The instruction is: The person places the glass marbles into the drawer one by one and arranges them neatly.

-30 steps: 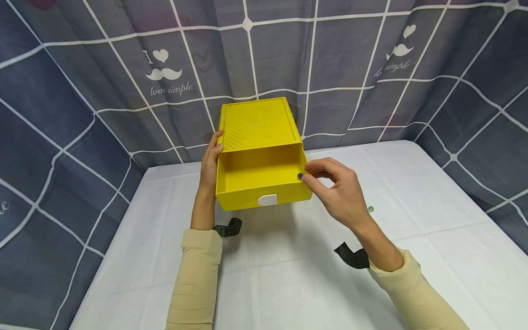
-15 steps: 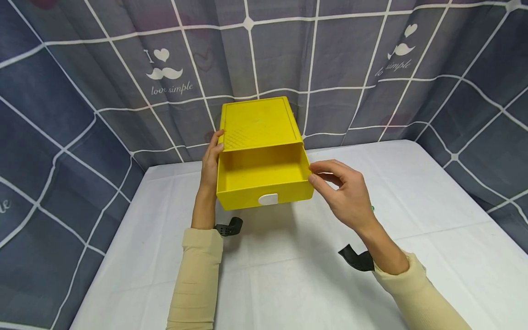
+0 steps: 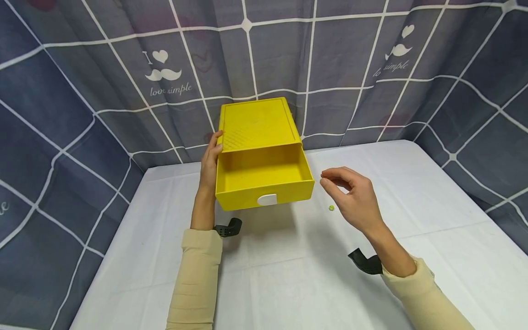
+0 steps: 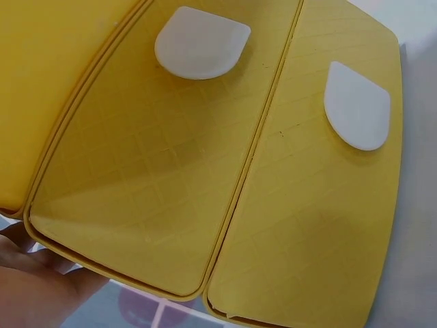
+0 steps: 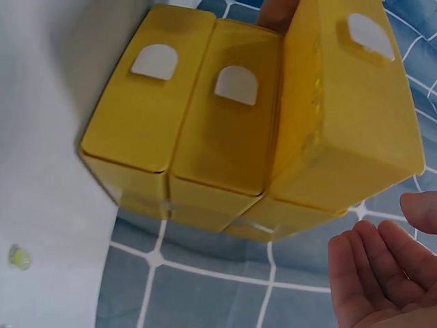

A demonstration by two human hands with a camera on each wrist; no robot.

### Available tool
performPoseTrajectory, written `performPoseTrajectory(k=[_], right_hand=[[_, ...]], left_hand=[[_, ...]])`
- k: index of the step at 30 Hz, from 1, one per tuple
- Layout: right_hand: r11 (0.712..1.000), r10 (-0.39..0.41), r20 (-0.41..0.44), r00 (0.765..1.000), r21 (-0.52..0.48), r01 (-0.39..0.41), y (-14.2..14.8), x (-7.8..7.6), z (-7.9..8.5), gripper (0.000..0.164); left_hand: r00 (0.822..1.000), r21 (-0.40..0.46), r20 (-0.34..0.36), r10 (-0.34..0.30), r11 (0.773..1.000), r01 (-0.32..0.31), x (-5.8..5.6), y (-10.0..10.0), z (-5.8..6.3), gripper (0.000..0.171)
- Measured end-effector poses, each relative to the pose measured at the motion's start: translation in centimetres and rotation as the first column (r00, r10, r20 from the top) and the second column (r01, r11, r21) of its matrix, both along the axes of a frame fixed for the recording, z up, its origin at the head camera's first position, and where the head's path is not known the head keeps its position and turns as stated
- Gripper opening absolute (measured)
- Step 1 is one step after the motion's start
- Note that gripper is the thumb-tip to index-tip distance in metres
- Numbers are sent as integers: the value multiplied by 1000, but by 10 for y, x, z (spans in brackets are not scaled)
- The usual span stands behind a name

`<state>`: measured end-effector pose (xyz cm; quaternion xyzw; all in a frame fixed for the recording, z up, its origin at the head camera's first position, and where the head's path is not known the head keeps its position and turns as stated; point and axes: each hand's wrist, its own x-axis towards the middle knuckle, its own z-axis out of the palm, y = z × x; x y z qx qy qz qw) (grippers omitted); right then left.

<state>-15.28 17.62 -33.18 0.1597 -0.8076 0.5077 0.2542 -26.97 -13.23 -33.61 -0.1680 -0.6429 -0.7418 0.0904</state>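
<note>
A yellow drawer unit (image 3: 257, 123) with white tab handles stands at the back of the table. Its top drawer (image 3: 237, 200) is pulled out, and the part of its inside that shows holds nothing; the front wall hides the near floor. My left hand (image 3: 209, 167) rests along the unit's left side, fingertips at the top edge. Just right of the drawer hovers my right hand (image 3: 350, 195), fingers loosely bent, thumb apart from them and nothing between. On the cloth below its fingertips lies a small yellow-green marble (image 3: 332, 208), also in the right wrist view (image 5: 19, 257).
Two closed lower drawers, a middle drawer (image 4: 136, 171) and a bottom drawer (image 4: 307, 219), sit beneath the pulled-out one. White cloth (image 3: 264, 284) covers the table. A grey checked curtain (image 3: 350, 50) hangs close behind the unit and along both sides.
My right hand has drawn back to the right from the drawer's side wall. The blue marble it pinched is out of sight. The yellow-green marble now shows; a green one is hidden.
</note>
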Motion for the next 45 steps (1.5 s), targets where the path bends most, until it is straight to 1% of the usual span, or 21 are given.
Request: performPoseTrajectory(k=[3,7,13,16,26,32,38,45], right_hand=[[1000,-13,33,999,-8,13,6,0,-5,14],[999,-33,66,997,11,32,13,1,-11,16],[997,-67,95,993,39,64,23,1,-21,17],[996,-81,98,992,47,77,28,0,-26,17],[991,-126,115,985,67,118,42,3,-36,17],[984,-166,114,980,92,156,54,-2,-46,18],[973,-209,139,968,127,192,66,-6,-59,20],[964,-241,162,957,154,216,75,-10,-67,22]], left_hand=[[1000,6,-2,-1,1000,1,1,0,0,49],[1000,3,-11,-3,1000,3,1,0,-1,50],[1000,6,-9,-11,1000,11,1,0,0,50],[1000,18,-5,-14,1000,15,1,0,0,50],[1000,7,-5,-10,1000,10,0,1,0,50],[1000,15,-6,-18,1000,18,0,1,0,50],[1000,10,-9,-24,1000,24,0,1,0,50],[1000,12,-2,-17,1000,17,1,0,1,50]])
